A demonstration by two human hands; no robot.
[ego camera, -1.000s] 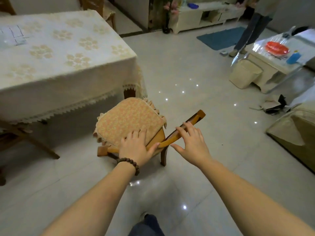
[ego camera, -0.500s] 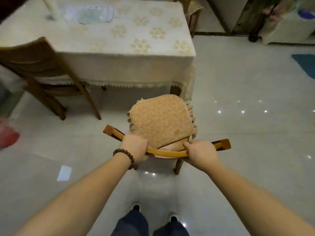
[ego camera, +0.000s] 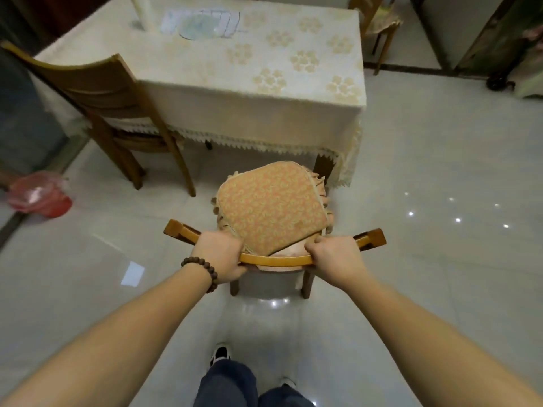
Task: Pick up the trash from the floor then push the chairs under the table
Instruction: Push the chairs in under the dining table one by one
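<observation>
Head view, looking down: left hand [ego camera: 219, 255] with a beaded bracelet [ego camera: 202, 271] on the wrist, grip wrapped tight around the curved top rail of the chair [ego camera: 273, 230], left of the middle. Right hand [ego camera: 332, 257] same deal further right on that rail, grip closed on the wood, thumb tucked over the front edge. Orange patterned cushion [ego camera: 271, 204] sitting on the seat, a bit skewed, near corner hanging over the rail between the two hands. Chair standing on the floor [ego camera: 440, 230] just short of the table [ego camera: 255, 92], front of the seat about level with the lace fringe of the tablecloth, right beside the table's near-right leg, not tucked under. Second chair [ego camera: 108, 95] off to the left, seat partly under the cloth edge, back sticking out. Small white scrap of paper [ego camera: 132, 273] lying flat on the floor left of the left forearm, well apart from both chairs. Red bin with a plastic liner [ego camera: 38, 195] at the far left edge, kinda blurry. Something clear on the tabletop near the far end, can't tell what exactly.
</observation>
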